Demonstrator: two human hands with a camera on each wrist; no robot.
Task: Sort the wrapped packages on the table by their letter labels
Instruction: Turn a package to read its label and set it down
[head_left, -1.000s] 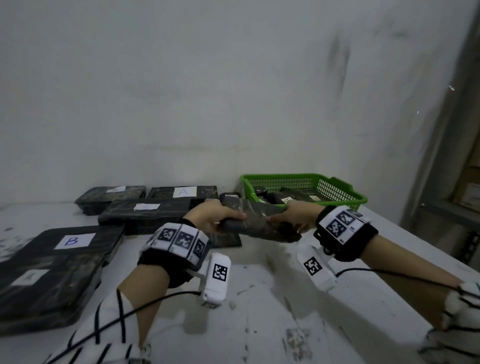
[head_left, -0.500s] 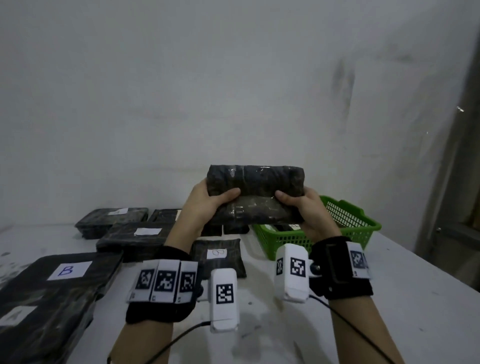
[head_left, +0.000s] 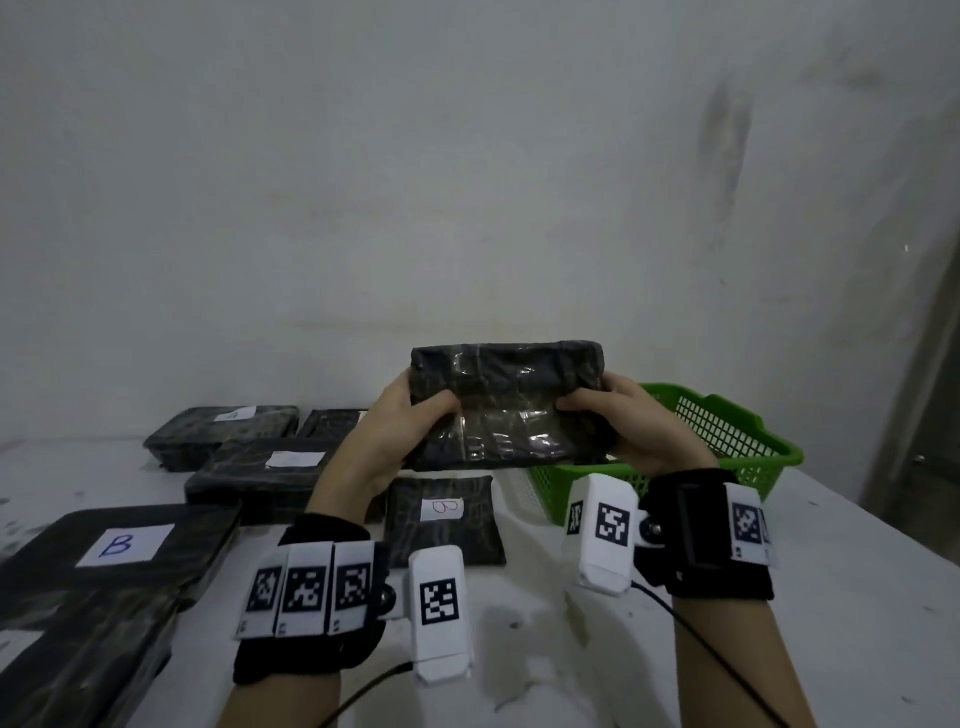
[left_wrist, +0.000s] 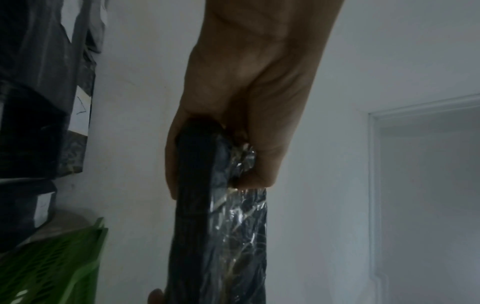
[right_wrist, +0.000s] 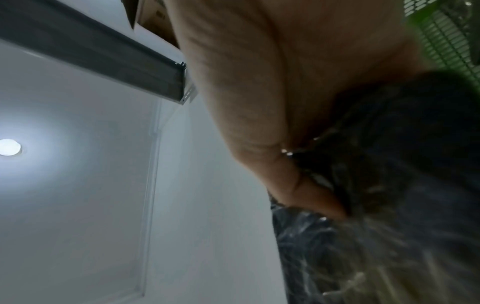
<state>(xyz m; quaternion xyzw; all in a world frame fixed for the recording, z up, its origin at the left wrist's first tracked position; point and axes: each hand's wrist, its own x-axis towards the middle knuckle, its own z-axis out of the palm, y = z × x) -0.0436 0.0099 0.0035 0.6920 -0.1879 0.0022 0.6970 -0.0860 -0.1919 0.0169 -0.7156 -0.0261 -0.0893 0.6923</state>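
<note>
A dark package wrapped in shiny film (head_left: 506, 402) is held up above the table, tilted so its bare side faces me; no label shows on it. My left hand (head_left: 410, 421) grips its left end, thumb on the near face. My right hand (head_left: 605, 415) grips the right end the same way. In the left wrist view the package (left_wrist: 221, 236) appears edge-on under the hand (left_wrist: 249, 115). The right wrist view shows the thumb (right_wrist: 306, 191) pressed on the wrap (right_wrist: 363, 236). Below lies a small package labelled B (head_left: 444, 519).
A green plastic basket (head_left: 727, 452) stands at the right behind my right hand. At the left lie several dark packages: one marked B (head_left: 122, 545) on a near stack, two with white labels (head_left: 270, 470) (head_left: 223, 431) farther back. A white wall rises behind the table (head_left: 857, 597).
Both hands lifted the package from low near the basket up in front of me and tipped it upright. In the last half second it has barely moved.
</note>
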